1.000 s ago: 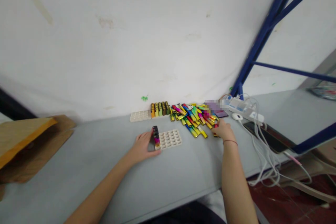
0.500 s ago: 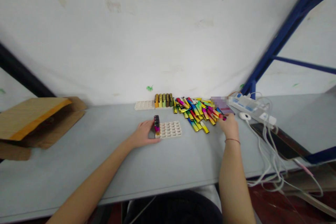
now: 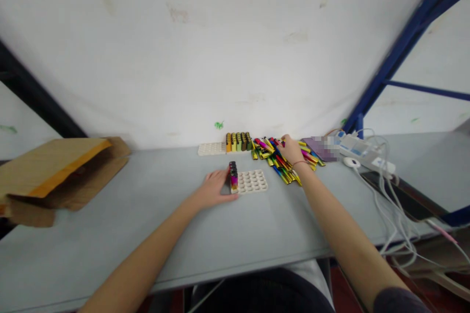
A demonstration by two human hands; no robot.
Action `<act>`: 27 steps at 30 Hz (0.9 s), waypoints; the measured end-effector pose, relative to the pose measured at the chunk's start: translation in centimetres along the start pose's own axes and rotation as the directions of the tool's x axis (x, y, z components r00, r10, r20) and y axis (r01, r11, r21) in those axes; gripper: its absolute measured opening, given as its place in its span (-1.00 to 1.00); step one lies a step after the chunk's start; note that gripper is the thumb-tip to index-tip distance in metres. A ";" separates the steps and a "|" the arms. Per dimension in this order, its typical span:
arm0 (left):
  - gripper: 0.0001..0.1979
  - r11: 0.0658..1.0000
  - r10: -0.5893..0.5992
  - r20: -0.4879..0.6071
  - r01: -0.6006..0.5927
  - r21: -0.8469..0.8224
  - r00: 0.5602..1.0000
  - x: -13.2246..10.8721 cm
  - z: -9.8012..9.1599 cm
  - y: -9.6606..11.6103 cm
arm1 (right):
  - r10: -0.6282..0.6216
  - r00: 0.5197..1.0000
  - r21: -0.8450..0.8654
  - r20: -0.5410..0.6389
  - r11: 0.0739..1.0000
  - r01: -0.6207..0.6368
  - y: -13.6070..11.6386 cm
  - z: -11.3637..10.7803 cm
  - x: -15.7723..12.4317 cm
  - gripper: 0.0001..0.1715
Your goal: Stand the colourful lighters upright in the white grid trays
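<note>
My left hand (image 3: 215, 189) curves around the left end of a white tray (image 3: 253, 182) with rows of round holes. Its thumb lies along the tray's front edge, and the fingers reach behind. One column of lighters (image 3: 234, 178), pink and gold with black tops, stands upright in the tray's left end beside that hand. My right hand (image 3: 291, 149) reaches into a loose pile of shiny multicoloured lighters (image 3: 279, 164). Its fingers are curled on a lighter there, mostly hidden by the hand.
Against the wall, a second white tray (image 3: 211, 148) holds upright yellow, green and brown lighters (image 3: 238, 142) at its right part. An open brown cardboard box (image 3: 84, 176) lies left. A purple item (image 3: 323, 149), a power strip (image 3: 367, 154), white cables and a dark phone-like slab (image 3: 398, 195) lie right.
My right hand has moved left and farther back, from the right edge of the lighter pile into its middle. My left hand stays at the tray. The whole view has shifted slightly.
</note>
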State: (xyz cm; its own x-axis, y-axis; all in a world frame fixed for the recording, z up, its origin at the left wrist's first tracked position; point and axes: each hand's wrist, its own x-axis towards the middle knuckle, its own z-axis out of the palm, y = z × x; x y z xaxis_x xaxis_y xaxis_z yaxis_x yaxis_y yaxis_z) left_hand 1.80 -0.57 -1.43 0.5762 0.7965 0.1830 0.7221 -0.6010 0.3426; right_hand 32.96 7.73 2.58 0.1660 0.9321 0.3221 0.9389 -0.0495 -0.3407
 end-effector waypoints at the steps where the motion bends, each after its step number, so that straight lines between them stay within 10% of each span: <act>1: -0.13 1.000 0.002 0.005 -0.002 -0.002 1.000 0.0 0.0 0.0 | 0.009 1.000 -0.027 0.016 1.000 -0.008 -0.3 0.2 0.2 -0.65; 6: -0.11 1.000 0.023 -0.001 -0.023 0.001 1.000 0.0 0.1 0.0 | 0.018 1.000 0.013 0.013 1.000 -0.018 -1.0 -0.5 -0.2 -0.64; 11: -0.10 1.000 0.021 -0.020 -0.021 -0.001 1.000 0.0 0.2 -0.1 | -0.217 0.976 0.559 0.009 0.811 0.175 -1.8 -1.4 -3.2 -0.54; 18: -0.12 1.000 0.003 -0.002 -0.003 0.002 1.000 0.0 0.0 0.1 | -0.155 0.954 0.933 0.256 0.298 -0.202 -4.9 -0.6 -6.7 -0.48; 27: -0.10 1.000 -0.009 0.017 0.009 0.007 1.000 0.0 -0.1 0.2 | 0.033 0.912 0.874 0.410 0.273 -0.403 -5.8 0.4 -8.0 -0.47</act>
State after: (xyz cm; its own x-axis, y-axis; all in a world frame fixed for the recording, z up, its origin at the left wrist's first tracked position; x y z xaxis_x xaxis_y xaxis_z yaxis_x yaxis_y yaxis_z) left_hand 1.90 -0.68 -1.23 0.5762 0.8006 0.1645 0.7299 -0.5946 0.3373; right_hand 26.08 0.75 1.62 0.0591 0.9951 -0.0799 -0.0738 -0.0754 -0.9944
